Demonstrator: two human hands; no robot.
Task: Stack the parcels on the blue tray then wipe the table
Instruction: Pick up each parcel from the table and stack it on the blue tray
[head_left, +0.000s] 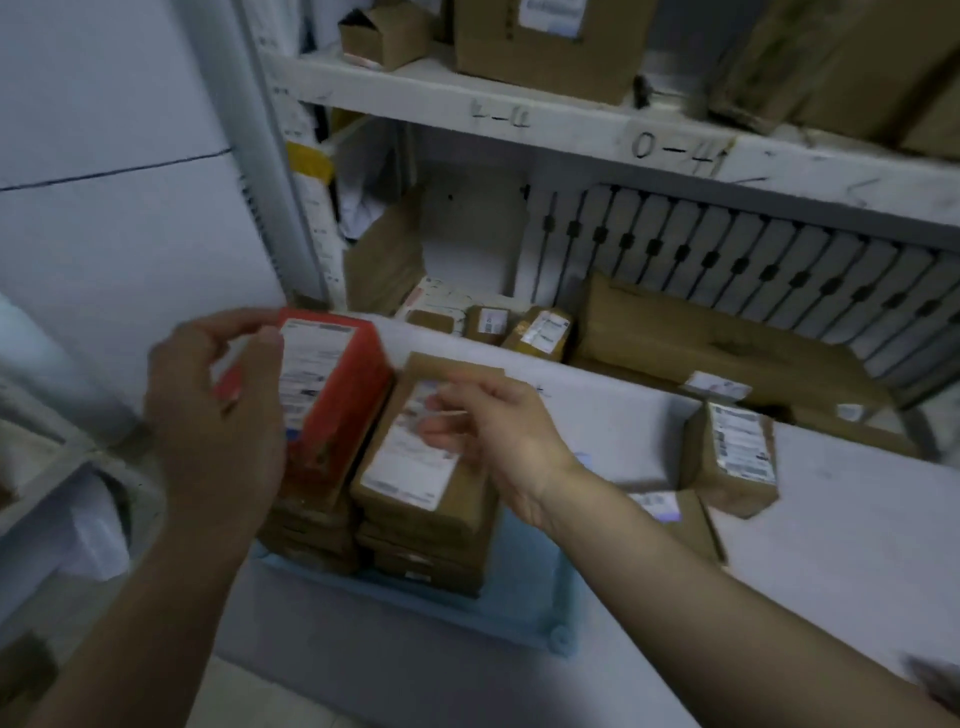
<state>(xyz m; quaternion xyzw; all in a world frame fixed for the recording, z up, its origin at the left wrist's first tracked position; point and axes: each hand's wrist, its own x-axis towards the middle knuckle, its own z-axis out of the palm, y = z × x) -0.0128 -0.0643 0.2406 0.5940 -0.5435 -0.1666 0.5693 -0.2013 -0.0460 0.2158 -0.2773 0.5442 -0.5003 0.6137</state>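
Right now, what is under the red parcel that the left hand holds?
A stack of brown parcels lies under the red parcel, standing on the blue tray. The left hand and wrist cover the stack's left part, so the count is hidden.

Blue tray (524, 597), red parcel (337, 400), brown parcels (457, 499)

On the table (831, 545), toward its left end — a tray (524, 608). In the tray, side by side and touching: a left stack (311, 535) and a right stack (426, 551) of parcels. Atop the left stack, tilted, the uppermost parcel (348, 395), gripped at its left edge by the left hand (218, 415). Over the right stack, the right hand (498, 441), fingers loose. Right of the tray, a lone parcel (732, 457); between the two, another parcel (675, 514). Behind the table — small parcels (488, 322); higher up, an upper shelf (467, 104) bearing boxes (545, 47).
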